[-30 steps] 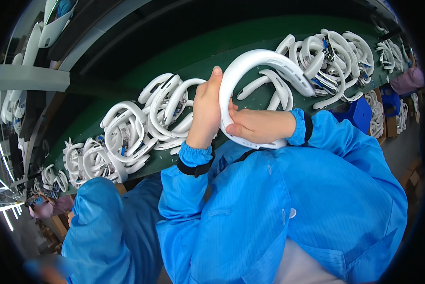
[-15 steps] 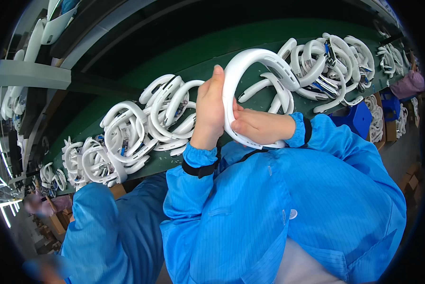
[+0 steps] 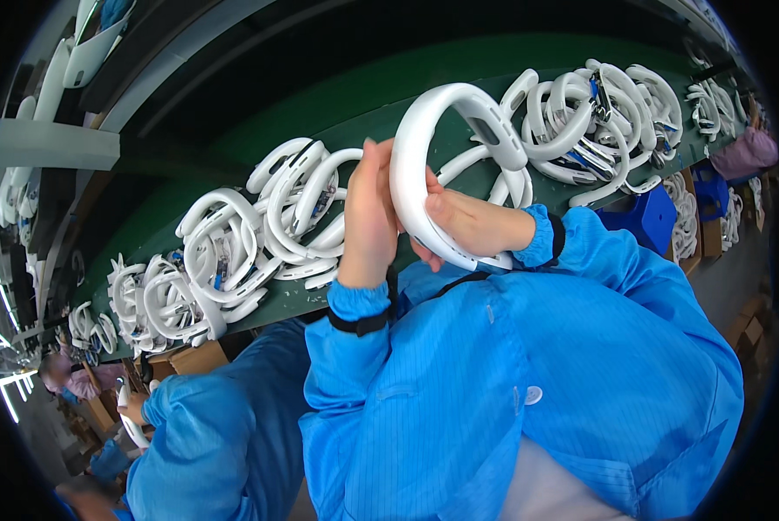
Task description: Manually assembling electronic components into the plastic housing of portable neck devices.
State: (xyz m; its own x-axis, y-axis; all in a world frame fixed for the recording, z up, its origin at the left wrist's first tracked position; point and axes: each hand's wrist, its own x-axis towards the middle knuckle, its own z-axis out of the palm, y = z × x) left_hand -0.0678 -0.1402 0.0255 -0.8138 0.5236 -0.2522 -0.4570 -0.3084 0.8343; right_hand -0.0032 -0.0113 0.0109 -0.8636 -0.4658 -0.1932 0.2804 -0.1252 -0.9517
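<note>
Head view: I have one white C-shaped piece (image 3: 414, 165) before the green bench (image 3: 363, 126), my right hand (image 3: 483, 224) grasping its lower part, my left hand (image 3: 369, 227) against its outer side, grip too hidden to tell, then two heaps of curved white parts (image 3: 224, 227), any lettering unreadably small, and two blue stools (image 3: 643, 219) farther right.

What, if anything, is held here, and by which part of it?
A white curved piece, held at its lower-left bend: the right grip is on the inner side; the left grip lies along the outer side, its contact partly hidden.
</note>
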